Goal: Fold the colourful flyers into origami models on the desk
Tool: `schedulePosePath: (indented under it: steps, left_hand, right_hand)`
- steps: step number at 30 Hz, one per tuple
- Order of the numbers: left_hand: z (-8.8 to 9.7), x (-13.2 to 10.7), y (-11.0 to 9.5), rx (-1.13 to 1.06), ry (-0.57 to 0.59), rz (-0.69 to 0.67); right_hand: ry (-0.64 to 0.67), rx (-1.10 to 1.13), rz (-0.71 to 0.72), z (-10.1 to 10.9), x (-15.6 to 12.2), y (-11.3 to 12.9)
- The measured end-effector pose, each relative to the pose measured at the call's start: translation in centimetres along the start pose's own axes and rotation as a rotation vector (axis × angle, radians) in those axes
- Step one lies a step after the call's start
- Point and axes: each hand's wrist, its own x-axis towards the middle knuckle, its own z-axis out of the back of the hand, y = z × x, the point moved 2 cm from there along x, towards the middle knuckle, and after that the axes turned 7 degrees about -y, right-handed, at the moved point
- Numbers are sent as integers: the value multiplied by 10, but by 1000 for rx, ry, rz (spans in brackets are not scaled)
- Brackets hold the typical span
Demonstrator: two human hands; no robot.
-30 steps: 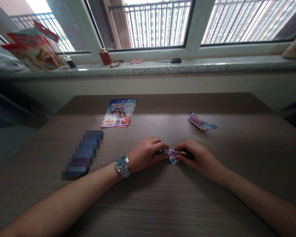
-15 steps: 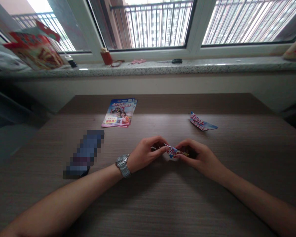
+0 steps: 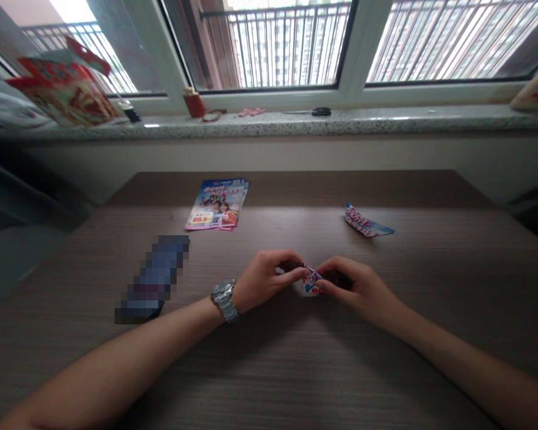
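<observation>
A small folded piece of printed paper (image 3: 311, 283), blue, white and red, is pinched between my two hands just above the table. My left hand (image 3: 269, 276), with a metal watch (image 3: 225, 300) on the wrist, grips its left side between thumb and fingers. At its right side my right hand (image 3: 355, 283) closes thumb and fingertips on the paper. Part of the paper is hidden behind the fingertips. Beyond my right hand lies another folded paper (image 3: 366, 223) in similar colours, with one edge raised.
A stack of printed flyers (image 3: 219, 204) lies at the back left of the table (image 3: 260, 382). Nearer my left forearm is a blurred-out dark flat object (image 3: 155, 280). The windowsill (image 3: 269, 122) holds a red food bag (image 3: 69, 89), a red container (image 3: 193, 104) and a dark-handled tool (image 3: 321, 111).
The paper's right part, which stuck out toward my right hand, has been turned down, and it now looks more compact. My right fingertips have moved slightly left, closer to my left hand.
</observation>
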Motion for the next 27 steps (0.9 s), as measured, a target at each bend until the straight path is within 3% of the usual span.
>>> schedulePosePath:
  steps: [11, 21, 27]
  left_hand:
    - [-5, -5, 0, -53, 92, 43]
    - [-6, -4, 3, -73, -19, -39]
    - [-3, -3, 3, 21, -32, -79]
  right_hand:
    - [-116, 250, -125, 0, 3, -7]
    - [-82, 377, -147, -5, 1, -6]
    - [-96, 323, -149, -1, 1, -7]
